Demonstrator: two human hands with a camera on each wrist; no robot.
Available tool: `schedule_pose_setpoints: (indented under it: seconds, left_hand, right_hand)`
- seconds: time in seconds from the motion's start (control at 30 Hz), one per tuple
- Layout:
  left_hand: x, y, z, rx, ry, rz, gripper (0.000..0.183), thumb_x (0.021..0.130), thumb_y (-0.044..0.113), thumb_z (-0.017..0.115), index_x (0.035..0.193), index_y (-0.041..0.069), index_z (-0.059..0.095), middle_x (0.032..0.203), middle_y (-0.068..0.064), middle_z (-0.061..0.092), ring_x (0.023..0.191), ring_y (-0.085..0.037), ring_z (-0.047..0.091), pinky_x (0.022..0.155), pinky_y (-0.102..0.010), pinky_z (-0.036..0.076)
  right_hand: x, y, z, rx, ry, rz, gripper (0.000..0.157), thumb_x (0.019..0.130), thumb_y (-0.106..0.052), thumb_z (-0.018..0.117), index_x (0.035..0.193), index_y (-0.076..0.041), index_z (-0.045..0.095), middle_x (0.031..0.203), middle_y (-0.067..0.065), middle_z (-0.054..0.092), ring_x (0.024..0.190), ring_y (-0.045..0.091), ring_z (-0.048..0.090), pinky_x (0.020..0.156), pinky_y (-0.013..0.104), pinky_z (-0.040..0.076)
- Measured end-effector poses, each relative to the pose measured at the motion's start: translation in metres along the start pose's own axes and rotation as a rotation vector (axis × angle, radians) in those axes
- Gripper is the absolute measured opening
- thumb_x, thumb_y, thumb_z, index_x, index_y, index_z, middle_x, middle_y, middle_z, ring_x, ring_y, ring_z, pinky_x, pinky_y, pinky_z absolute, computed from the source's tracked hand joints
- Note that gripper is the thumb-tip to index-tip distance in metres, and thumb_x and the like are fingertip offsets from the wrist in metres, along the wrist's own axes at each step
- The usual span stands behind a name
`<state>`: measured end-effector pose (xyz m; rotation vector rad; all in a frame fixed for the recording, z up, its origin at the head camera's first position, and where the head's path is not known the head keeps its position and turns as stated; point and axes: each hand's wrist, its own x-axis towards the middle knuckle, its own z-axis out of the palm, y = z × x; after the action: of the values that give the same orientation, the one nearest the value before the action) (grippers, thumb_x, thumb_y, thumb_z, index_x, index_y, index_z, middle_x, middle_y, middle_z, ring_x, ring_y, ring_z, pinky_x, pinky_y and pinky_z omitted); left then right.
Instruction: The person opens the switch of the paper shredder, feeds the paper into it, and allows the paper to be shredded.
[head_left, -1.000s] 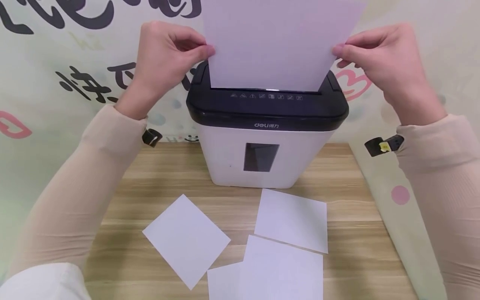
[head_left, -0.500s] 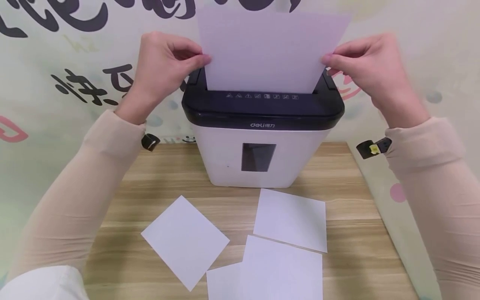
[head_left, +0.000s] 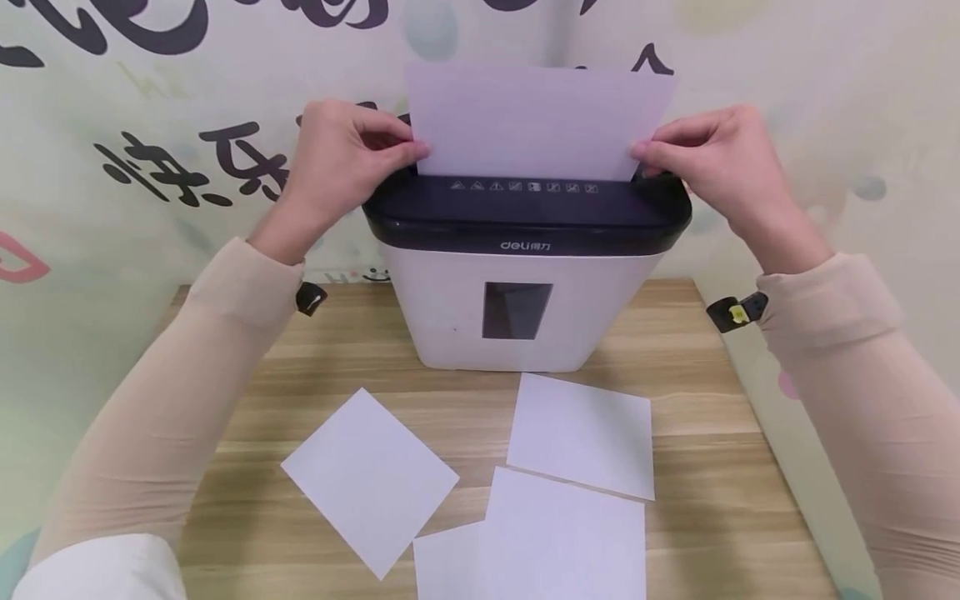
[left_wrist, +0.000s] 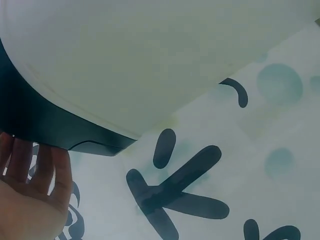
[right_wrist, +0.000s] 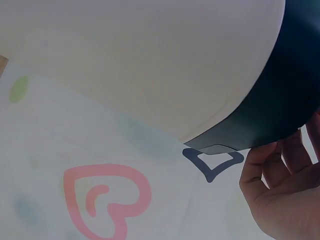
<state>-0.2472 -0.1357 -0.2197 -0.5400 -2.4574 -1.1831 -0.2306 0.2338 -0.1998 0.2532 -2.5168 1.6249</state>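
Note:
A white paper shredder (head_left: pixel 525 312) with a black top (head_left: pixel 525 212) stands on the wooden table. Upright in its slot is a sheet of paper (head_left: pixel 532 125), its lower part hidden inside. My left hand (head_left: pixel 348 162) pinches the sheet's left edge between thumb and fingers, close above the slot. On the opposite edge, my right hand (head_left: pixel 720 162) pinches the paper the same way. The left wrist view shows the left hand (left_wrist: pixel 35 190) beside the shredder's dark top; in the right wrist view the right hand (right_wrist: pixel 285 180) is next to that top's other end.
Several white sheets lie in front of the shredder: a tilted one (head_left: pixel 371 483) at left, one (head_left: pixel 581 437) at right, and overlapping ones (head_left: pixel 566 542) nearest me. Behind stands a wall (head_left: pixel 825 100) with painted lettering. The table's right edge (head_left: pixel 757 425) runs below my right arm.
The sheet has sunk lower into the shredder's slot, so less of it shows above. Both hands have come down with it, still pinching its edges, and the right hand has shifted left.

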Motion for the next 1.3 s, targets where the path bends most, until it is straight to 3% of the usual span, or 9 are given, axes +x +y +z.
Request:
schedule_pose_setpoints:
  seconds: [0.3, 0.57, 1.1, 1.3]
  left_hand:
    - [-0.005, -0.001, 0.0, 0.148, -0.038, 0.115, 0.016, 0.086, 0.021, 0.079, 0.091, 0.006, 0.081, 0.087, -0.004, 0.068, 0.075, -0.01, 0.055, 0.067, -0.018, 0.043]
    - [-0.008, -0.002, 0.0, 0.17, -0.056, 0.105, 0.019, 0.087, 0.023, 0.079, 0.089, 0.004, 0.08, 0.09, -0.002, 0.063, 0.078, -0.013, 0.052, 0.07, -0.02, 0.04]
    - [-0.01, -0.002, -0.001, 0.156, -0.038, 0.117, 0.017, 0.087, 0.02, 0.079, 0.092, 0.004, 0.08, 0.09, -0.002, 0.063, 0.077, -0.014, 0.05, 0.069, -0.021, 0.038]
    - [-0.011, -0.002, -0.003, 0.18, -0.054, 0.096, 0.025, 0.091, 0.026, 0.073, 0.112, 0.011, 0.077, 0.108, -0.003, 0.066, 0.092, -0.014, 0.054, 0.079, -0.025, 0.041]
  right_hand:
    - [-0.003, 0.006, 0.005, -0.169, 0.03, -0.056, 0.015, 0.08, -0.02, 0.084, 0.091, -0.01, 0.082, 0.09, -0.011, 0.069, 0.092, 0.007, 0.058, 0.075, 0.012, 0.042]
    - [-0.002, 0.014, 0.011, -0.305, 0.057, -0.093, 0.016, 0.081, -0.024, 0.084, 0.09, -0.011, 0.082, 0.091, -0.013, 0.066, 0.094, 0.005, 0.054, 0.078, 0.014, 0.04]
    - [-0.003, 0.014, 0.013, -0.295, 0.074, -0.122, 0.02, 0.083, -0.024, 0.083, 0.093, -0.008, 0.081, 0.093, -0.013, 0.068, 0.093, 0.004, 0.055, 0.072, 0.016, 0.04]
    - [-0.007, 0.015, 0.014, -0.325, 0.093, -0.143, 0.03, 0.085, -0.032, 0.08, 0.108, -0.013, 0.079, 0.106, -0.005, 0.068, 0.096, 0.008, 0.055, 0.076, 0.016, 0.041]
